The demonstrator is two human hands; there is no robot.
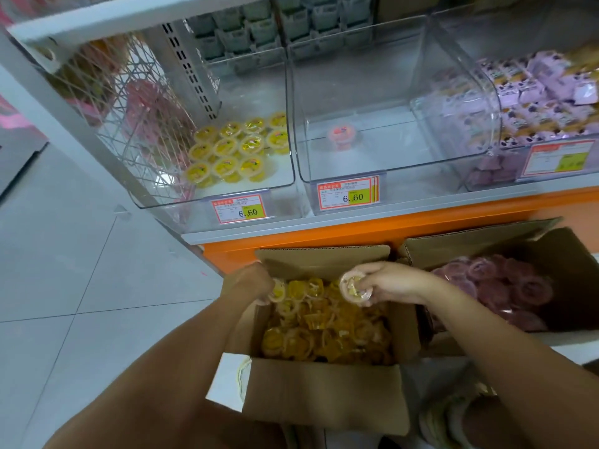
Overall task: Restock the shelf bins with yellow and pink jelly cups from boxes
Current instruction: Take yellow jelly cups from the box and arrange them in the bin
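Low in the middle of the frame, our box (pixel 324 396) stands open with its far flap just under the orange shelf base (pixel 356 230). The clear bins above are open-topped. Our left hand (pixel 256 283) curls at the box's upper-left corner, fingers round a second yellow cup (pixel 277 294). Our right hand (pixel 392 281) pinches a yellow jelly cup (pixel 355 288) over the box's upper-right corner, round face toward us. The left bin (pixel 285 92) holds a layer of yellow cups (pixel 233 150); the middle bin (pixel 301 176) holds one pink cup (pixel 343 137). At right, pink cups (pixel 505 286) fill another box (pixel 479 243).
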